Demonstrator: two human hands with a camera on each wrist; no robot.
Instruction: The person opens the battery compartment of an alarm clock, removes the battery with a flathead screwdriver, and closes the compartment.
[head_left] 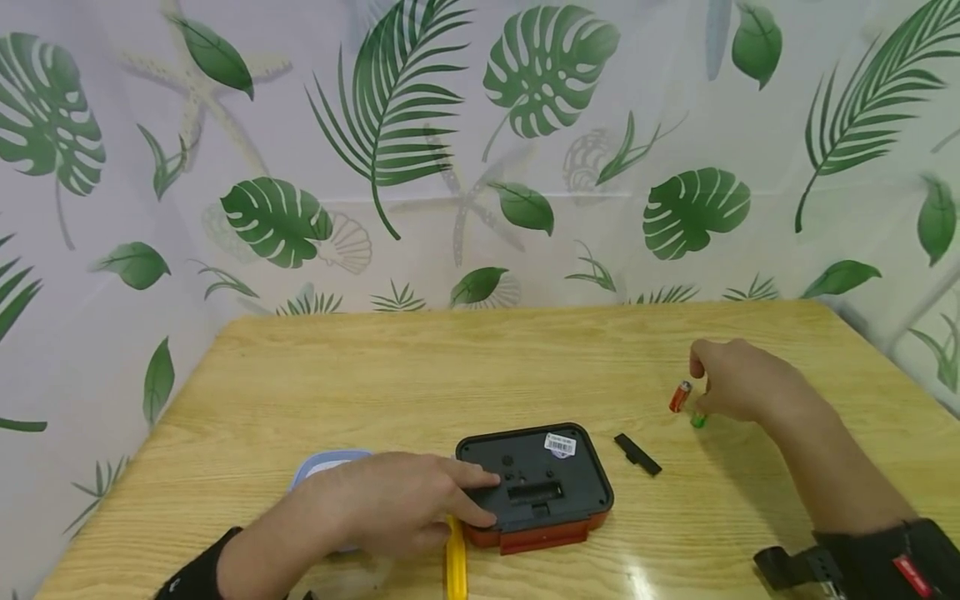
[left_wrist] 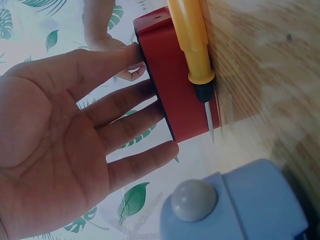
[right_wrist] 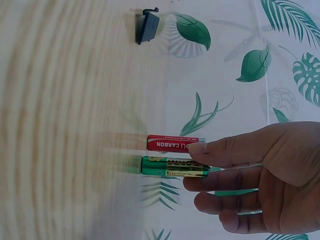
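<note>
A red device with a black back lies back-up on the table, its battery slot bare. On its left side rest the straight fingers of my left hand; in the left wrist view the palm shows nothing gripped. At the right, my right hand pinches the upper end of an upright green battery between thumb and index finger. A red battery stands beside it, overlapped by the thumb tip in the right wrist view. Between device and batteries lies a small black battery cover.
A yellow-handled screwdriver with a thin metal shaft lies along the device's near left side. Partly hidden behind my left hand is a light blue object with a round grey knob. A leaf-patterned cloth hangs behind the wooden table.
</note>
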